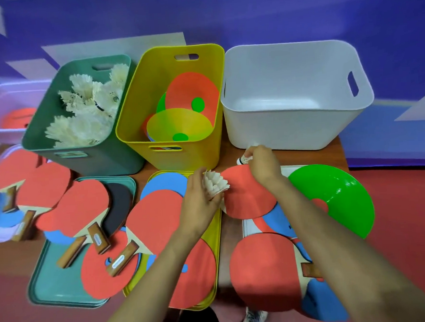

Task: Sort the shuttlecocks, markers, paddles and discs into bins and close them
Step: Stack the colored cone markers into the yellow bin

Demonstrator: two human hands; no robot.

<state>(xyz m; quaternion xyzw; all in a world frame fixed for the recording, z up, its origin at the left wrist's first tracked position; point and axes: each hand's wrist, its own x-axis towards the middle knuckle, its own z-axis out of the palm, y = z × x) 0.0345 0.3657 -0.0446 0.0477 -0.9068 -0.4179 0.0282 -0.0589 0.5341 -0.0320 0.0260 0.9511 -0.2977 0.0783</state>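
Our left hand (200, 196) cups a shuttlecock (216, 184) over the discs; our right hand (262, 159) pinches a second shuttlecock (244, 159) beside the white bin (296, 128).

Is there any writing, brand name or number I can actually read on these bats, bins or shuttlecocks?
None can be read.
Paddle handles: pale oval badges, too blurred to read.
Second handle badge: also blurred.
Shuttlecock in the right hand: dark band on the base, too small to read.
Green bin, yellow bin, white bin: no lettering visible.
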